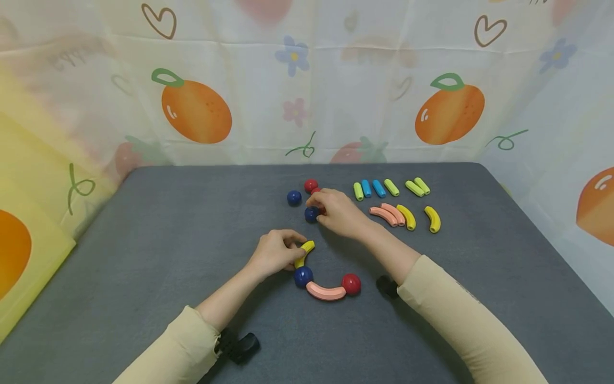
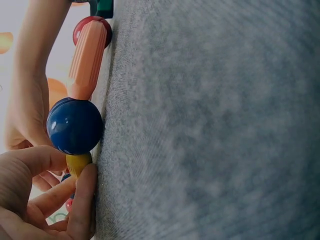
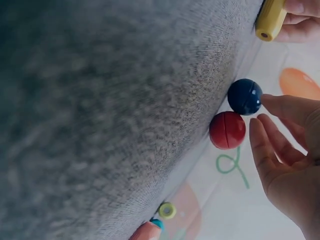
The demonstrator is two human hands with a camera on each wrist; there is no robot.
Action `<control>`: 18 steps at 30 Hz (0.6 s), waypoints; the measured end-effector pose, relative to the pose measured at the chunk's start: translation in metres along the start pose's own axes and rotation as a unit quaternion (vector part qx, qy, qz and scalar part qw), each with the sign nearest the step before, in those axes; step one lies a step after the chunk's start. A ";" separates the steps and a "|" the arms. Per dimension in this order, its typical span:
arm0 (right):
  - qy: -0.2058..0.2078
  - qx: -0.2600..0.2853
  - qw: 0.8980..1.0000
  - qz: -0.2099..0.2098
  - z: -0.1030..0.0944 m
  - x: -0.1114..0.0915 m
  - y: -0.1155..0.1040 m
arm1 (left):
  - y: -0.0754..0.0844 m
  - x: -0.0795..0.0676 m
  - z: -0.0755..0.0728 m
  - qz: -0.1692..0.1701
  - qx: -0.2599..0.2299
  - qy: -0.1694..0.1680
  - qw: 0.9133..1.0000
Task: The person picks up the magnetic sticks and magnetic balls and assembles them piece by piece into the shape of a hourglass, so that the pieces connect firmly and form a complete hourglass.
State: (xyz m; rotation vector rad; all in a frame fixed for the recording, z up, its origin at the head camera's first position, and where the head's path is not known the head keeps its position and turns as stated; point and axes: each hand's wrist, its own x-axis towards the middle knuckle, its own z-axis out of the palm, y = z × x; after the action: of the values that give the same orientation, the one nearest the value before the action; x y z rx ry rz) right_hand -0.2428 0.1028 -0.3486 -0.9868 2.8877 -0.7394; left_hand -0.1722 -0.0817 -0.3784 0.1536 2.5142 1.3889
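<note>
My left hand (image 1: 295, 249) pinches a yellow curved piece (image 1: 305, 252) that ends a chain on the grey mat: blue ball (image 1: 303, 276), pink curved piece (image 1: 326, 292), red ball (image 1: 351, 284). In the left wrist view my fingers (image 2: 82, 200) hold the yellow piece (image 2: 79, 164) against the blue ball (image 2: 75, 126). My right hand (image 1: 315, 205) hovers over a loose blue ball (image 1: 311, 214). In the right wrist view one fingertip (image 3: 270, 102) touches that blue ball (image 3: 245, 96). A red ball (image 3: 227, 130) lies beside it, just off the other relaxed fingers.
Another blue ball (image 1: 294, 198) and red ball (image 1: 310, 185) lie behind the right hand. To the right are several short straight sticks (image 1: 379, 188), two pink curved pieces (image 1: 388, 214) and two yellow ones (image 1: 433, 219). Patterned cloth walls (image 1: 307, 106) surround the grey mat (image 1: 144, 240).
</note>
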 end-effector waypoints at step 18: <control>-0.019 -0.042 0.999 -0.029 0.003 0.009 0.003 | 0.000 -0.001 -0.001 -0.017 0.004 -0.006 1.000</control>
State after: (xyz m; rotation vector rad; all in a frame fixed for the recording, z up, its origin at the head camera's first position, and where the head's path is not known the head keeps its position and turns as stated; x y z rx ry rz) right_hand -0.2516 0.0978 -0.3514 -1.0838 2.8906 -0.6006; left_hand -0.1711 -0.0827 -0.3779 0.1192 2.5008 1.3603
